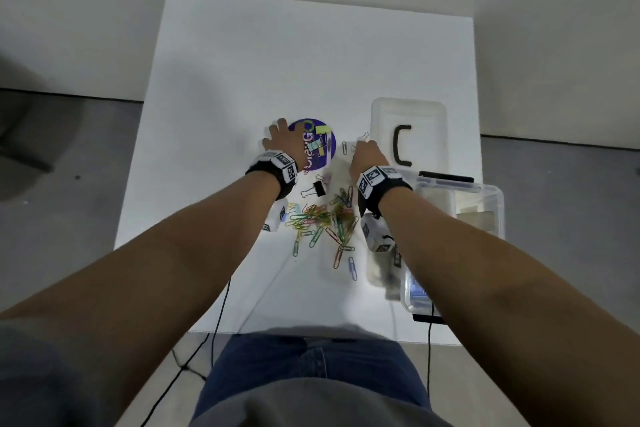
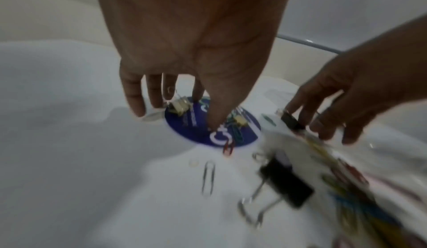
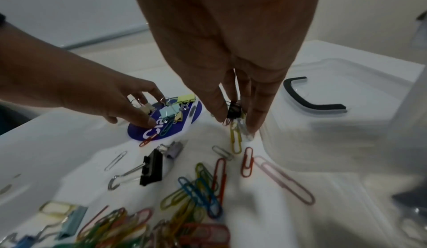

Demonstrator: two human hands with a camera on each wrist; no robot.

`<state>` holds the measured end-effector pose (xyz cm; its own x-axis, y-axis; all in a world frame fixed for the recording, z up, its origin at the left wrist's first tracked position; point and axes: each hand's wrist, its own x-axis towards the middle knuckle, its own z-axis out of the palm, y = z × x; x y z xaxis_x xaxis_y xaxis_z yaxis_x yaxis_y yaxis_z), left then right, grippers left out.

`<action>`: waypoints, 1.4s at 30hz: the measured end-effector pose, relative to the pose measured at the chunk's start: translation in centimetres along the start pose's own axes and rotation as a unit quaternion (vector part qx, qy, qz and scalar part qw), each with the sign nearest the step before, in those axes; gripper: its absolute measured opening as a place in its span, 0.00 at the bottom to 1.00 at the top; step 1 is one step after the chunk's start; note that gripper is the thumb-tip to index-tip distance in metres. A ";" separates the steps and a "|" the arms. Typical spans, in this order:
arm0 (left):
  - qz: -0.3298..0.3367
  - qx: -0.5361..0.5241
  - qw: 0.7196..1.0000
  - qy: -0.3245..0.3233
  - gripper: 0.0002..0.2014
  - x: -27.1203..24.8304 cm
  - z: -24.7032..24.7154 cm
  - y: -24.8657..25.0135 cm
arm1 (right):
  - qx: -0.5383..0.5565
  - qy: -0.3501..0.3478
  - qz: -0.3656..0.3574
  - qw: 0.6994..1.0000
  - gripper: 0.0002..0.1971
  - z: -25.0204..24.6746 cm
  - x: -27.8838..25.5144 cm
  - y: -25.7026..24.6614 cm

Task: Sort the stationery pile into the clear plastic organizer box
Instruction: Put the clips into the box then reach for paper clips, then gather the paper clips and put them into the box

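Note:
My left hand (image 1: 280, 137) reaches down at the far-left rim of a purple round disc (image 1: 323, 158). Its fingers pinch a small beige binder clip (image 2: 179, 106) by the wire handles, and its thumb presses the disc (image 2: 191, 129). Pastel binder clips (image 3: 169, 112) lie on the disc. My right hand (image 3: 233, 118) pinches a small black binder clip (image 3: 234, 110), with a yellow paper clip (image 3: 235, 138) hanging below the fingers. A pile of coloured paper clips (image 1: 322, 218) lies nearer me. The clear organizer box (image 1: 485, 198) stands at the right edge.
The box's clear lid (image 1: 426, 114) with a black handle (image 1: 401, 146) lies just right of my right hand. A large black binder clip (image 1: 319, 188) lies between the disc and the pile. Loose silver paper clips (image 1: 344, 147) lie between my hands. Cables hang off the near table edge.

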<state>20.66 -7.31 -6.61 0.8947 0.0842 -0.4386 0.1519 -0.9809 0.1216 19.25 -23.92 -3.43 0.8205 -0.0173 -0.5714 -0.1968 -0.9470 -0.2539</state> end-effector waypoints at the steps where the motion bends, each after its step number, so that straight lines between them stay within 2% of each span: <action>1: 0.009 0.001 1.000 0.014 0.31 -0.3 0.4 0.0 | -0.002 0.005 0.002 1.000 0.24 0.4 -0.1 -0.1; 4: 0.042 -0.020 0.999 0.027 0.26 -1.1 1.6 -0.4 | 0.000 0.019 0.005 1.000 0.21 1.6 -0.5 0.0; 8: 0.072 -0.067 0.994 0.042 0.19 -1.7 2.5 -2.1 | 0.026 -0.006 0.007 1.000 0.23 2.4 -0.6 0.1; 10: 0.083 -0.071 0.992 0.067 0.14 -1.9 2.2 -2.6 | 0.059 0.006 0.023 0.998 0.24 2.4 -0.6 0.1; 13: 0.095 -0.062 0.990 0.083 0.12 -1.4 1.7 -2.9 | 0.142 0.034 0.037 0.989 0.27 2.4 -0.9 -0.3; 18: 0.086 -0.142 0.986 0.015 0.10 0.0 -0.1 -1.8 | 0.110 0.009 -0.023 0.994 0.15 3.4 -1.8 -1.4; 19: 0.073 -0.166 0.983 0.007 0.09 0.3 -1.1 -1.2 | 0.109 0.003 -0.024 0.994 0.15 3.8 -1.8 -1.5; 21: 0.105 -0.142 0.984 0.020 0.09 1.3 -1.9 -0.6 | 0.118 -0.005 -0.029 0.993 0.17 4.6 -1.5 -1.7; 25: 0.104 -0.140 0.984 -0.024 0.11 2.7 -2.1 -0.1 | 0.112 -0.005 -0.039 0.993 0.19 5.4 -1.1 -1.6; 30: 0.171 -0.128 0.975 -0.064 0.28 2.6 -0.6 0.5 | 0.097 -0.021 -0.016 0.995 0.20 5.7 -1.3 -1.4; 32: 0.178 -0.109 0.975 -0.079 0.30 2.3 -0.1 0.8 | 0.090 -0.028 -0.019 0.995 0.19 5.9 -1.6 -1.2; 37: 0.172 -0.087 0.979 -0.068 0.11 1.0 0.3 1.6 | 0.129 0.003 0.001 0.992 0.17 5.3 -3.2 -0.5; 42: 0.141 -0.100 0.982 -0.069 0.13 -1.0 0.3 2.0 | 0.179 0.070 -0.051 0.980 0.13 2.7 -6.5 -0.1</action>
<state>19.96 -9.44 -6.23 0.8499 -0.2245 -0.4768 -0.0023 -0.9063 0.4226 12.53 -22.87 -1.83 0.9068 0.0042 -0.4215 -0.2644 -0.7731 -0.5765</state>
